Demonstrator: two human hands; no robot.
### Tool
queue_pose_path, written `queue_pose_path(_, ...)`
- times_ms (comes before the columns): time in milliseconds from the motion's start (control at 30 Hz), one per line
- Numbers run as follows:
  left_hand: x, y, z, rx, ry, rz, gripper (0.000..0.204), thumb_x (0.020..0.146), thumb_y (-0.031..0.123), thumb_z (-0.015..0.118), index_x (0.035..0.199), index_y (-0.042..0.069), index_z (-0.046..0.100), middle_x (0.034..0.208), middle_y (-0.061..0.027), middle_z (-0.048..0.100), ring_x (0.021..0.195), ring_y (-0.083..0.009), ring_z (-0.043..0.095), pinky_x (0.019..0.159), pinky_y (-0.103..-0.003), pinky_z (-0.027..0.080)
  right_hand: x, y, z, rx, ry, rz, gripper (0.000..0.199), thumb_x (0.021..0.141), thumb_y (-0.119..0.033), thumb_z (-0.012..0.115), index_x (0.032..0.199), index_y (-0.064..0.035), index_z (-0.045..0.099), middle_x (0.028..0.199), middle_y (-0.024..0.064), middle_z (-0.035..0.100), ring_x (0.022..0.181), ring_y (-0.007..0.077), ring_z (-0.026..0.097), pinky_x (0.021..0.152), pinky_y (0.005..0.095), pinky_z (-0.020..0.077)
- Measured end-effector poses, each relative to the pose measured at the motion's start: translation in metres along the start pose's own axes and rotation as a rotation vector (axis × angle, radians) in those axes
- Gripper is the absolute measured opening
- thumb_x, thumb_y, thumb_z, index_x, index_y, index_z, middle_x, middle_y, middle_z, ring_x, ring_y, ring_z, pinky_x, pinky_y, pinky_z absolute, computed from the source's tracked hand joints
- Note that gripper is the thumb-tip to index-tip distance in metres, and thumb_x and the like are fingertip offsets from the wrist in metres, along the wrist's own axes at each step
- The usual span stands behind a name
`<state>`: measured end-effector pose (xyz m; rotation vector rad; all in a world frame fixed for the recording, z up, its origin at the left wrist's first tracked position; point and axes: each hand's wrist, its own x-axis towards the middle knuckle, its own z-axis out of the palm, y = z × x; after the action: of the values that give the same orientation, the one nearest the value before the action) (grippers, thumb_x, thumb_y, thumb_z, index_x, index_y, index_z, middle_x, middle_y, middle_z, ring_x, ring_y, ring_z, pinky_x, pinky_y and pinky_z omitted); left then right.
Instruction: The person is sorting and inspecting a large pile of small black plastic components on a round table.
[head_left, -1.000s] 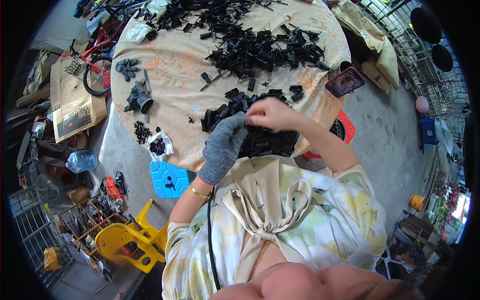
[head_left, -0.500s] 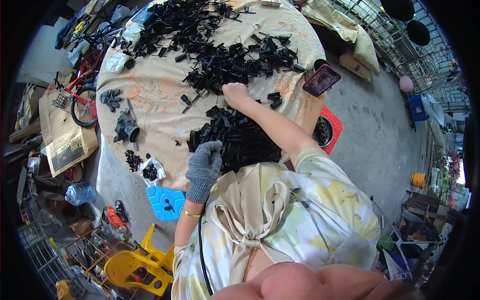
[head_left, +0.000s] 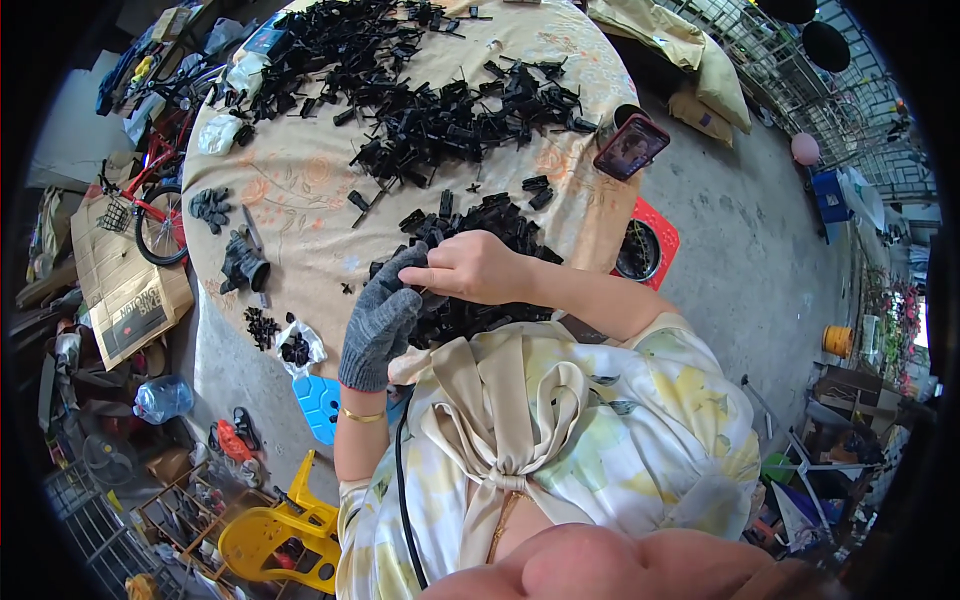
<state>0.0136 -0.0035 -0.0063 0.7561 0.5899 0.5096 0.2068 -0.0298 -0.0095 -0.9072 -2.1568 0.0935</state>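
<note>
Grey knit covers the left hand (head_left: pixel 378 328), its curled fingers meeting the pinched fingers of the bare right hand (head_left: pixel 472 268); whether they grip anything cannot be told. Beneath and beyond lies a near heap of black parts (head_left: pixel 500 225); farther across the desk (head_left: pixel 310 245), a larger black pile (head_left: pixel 430 125). Dark gloves (head_left: pixel 243 262) lie left; a phone (head_left: pixel 632 147) stands right.

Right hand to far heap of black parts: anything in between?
Only low things: between the right hand and the far heap lie the near pile's far edge and a strip of tablecloth. The phone is off to the right.
</note>
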Motion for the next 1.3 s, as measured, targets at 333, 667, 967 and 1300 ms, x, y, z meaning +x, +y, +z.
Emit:
queue_pose_path(333,-0.005,-0.004,0.003,-0.081,0.161,0.252,0.045,0.074,-0.005,0.061,0.115,0.005,0.047,0.104,-0.0167,0.058,0.093,-0.0239,0.059,0.080,-0.034,0.050,0.003,-0.021,-0.016,0.725,-0.034,0.836,0.017,0.084,-0.008,0.054,0.099,-0.0004,0.058,0.069,-0.0019,0.054,0.059,0.0012,0.045,0.053,0.0178,0.0374)
queue_pose_path(667,-0.010,-0.025,0.018,0.507,0.405,0.413,0.047,0.081,-0.001,0.059,0.122,0.000,0.037,0.108,-0.0110,0.053,0.098,-0.0149,0.052,0.086,-0.028,0.045,0.009,-0.026,0.005,0.953,-0.071,0.926,0.012,0.086,-0.009,0.053,0.086,0.0009,0.058,0.068,0.0001,0.056,0.060,0.0048,0.052,0.055,0.0199,0.0430)
queue_pose_path(967,-0.016,-0.025,0.024,0.518,0.475,0.516,0.035,0.076,0.000,0.065,0.109,-0.001,0.055,0.108,-0.0127,0.058,0.097,-0.0194,0.057,0.083,-0.028,0.046,0.015,-0.032,-0.003,0.849,-0.116,0.923,0.011,0.086,-0.008,0.054,0.082,0.0017,0.058,0.064,-0.0007,0.055,0.058,0.0047,0.052,0.054,0.0195,0.0422)
queue_pose_path(1300,-0.023,-0.013,0.028,1.186,0.460,0.665,0.031,0.074,0.000,0.065,0.104,0.001,0.059,0.105,-0.0137,0.061,0.098,-0.0263,0.059,0.085,-0.032,0.047,0.008,-0.036,0.006,1.102,-0.109,1.183,0.011,0.085,-0.006,0.053,0.082,0.0021,0.060,0.062,-0.0013,0.054,0.055,0.0044,0.047,0.051,0.0197,0.0389)
